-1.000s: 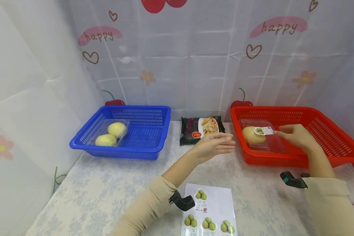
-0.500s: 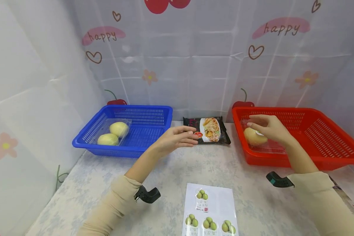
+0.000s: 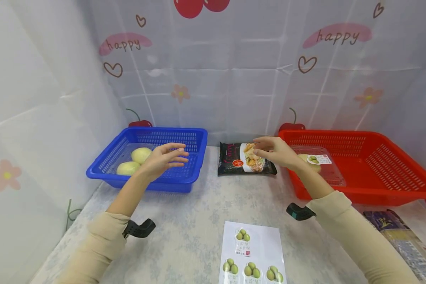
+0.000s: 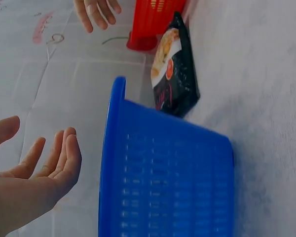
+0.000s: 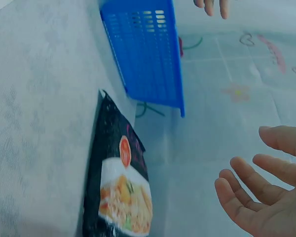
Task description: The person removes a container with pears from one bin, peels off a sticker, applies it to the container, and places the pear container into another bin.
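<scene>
My left hand [image 3: 163, 159] is above the blue basket [image 3: 195, 169], its fingers relaxed and holding nothing. In that basket, a clear plastic box holds two pale yellow round fruits [image 3: 128, 168], partly hidden by the hand. My right hand [image 3: 278, 152], also holding nothing, hovers between the black noodle packet [image 3: 230, 157] and the red basket [image 3: 365, 169]. Its fingers are loosely bent in the right wrist view. Inside the red basket lies a clear plastic box [image 3: 331, 171] with a yellow fruit, partly covered by my right forearm. A white label [image 3: 321, 159] with green fruits printed on it sits on top.
A sheet of fruit-printed stickers [image 3: 264, 240] lies on the cloth-covered table [image 3: 184, 236] near the front. At the right edge is a dark patterned packet [image 3: 387, 223], partly hidden by my sleeve. A printed white curtain [image 3: 234, 90] hangs behind the baskets.
My right hand has let go of the label on the box in the red basket and moved left. My left hand has moved left from in front of the noodle packet to the blue basket.
</scene>
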Available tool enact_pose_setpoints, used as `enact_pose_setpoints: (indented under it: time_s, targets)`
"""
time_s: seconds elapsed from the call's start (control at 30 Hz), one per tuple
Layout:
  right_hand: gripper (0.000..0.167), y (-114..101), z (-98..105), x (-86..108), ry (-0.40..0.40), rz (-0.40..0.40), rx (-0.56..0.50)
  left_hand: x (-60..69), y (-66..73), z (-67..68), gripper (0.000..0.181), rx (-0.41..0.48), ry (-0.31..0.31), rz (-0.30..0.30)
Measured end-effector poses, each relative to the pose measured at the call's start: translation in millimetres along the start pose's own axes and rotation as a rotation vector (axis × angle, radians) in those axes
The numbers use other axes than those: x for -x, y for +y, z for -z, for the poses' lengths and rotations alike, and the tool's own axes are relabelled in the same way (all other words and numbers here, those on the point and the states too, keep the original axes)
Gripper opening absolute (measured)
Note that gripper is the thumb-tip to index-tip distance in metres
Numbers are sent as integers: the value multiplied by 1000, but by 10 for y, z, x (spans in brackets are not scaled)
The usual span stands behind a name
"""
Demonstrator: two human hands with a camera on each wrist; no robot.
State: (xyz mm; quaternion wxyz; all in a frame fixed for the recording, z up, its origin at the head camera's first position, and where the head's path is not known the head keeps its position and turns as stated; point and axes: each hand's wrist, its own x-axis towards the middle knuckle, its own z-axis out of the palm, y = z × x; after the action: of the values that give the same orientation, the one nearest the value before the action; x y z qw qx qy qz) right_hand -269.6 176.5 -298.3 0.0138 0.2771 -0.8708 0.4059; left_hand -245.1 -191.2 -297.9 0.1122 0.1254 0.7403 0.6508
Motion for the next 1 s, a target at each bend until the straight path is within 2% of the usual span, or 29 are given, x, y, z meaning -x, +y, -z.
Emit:
enact_pose_setpoints:
  time_s: [0.23, 0.43, 0.67, 0.8, 1.0]
  targets:
    - [43, -122, -308, -306, -38, 8, 3, 155, -40, 497, 57, -115, 139, 12]
    - [43, -203, -623, -521, -70, 64, 15, 294, -88, 876, 64, -171, 241, 53]
    - [37, -355, -986, -741, 20, 116, 84, 370, -172, 1283, 70, -277, 333, 96]
    - [36, -455, -1112, -858, 28, 134, 112, 391, -226, 1490, 72, -306, 382, 119]
    - [38, -557, -1198, -1031, -24, 138, 171, 411, -242, 1694, 74, -438, 411, 195]
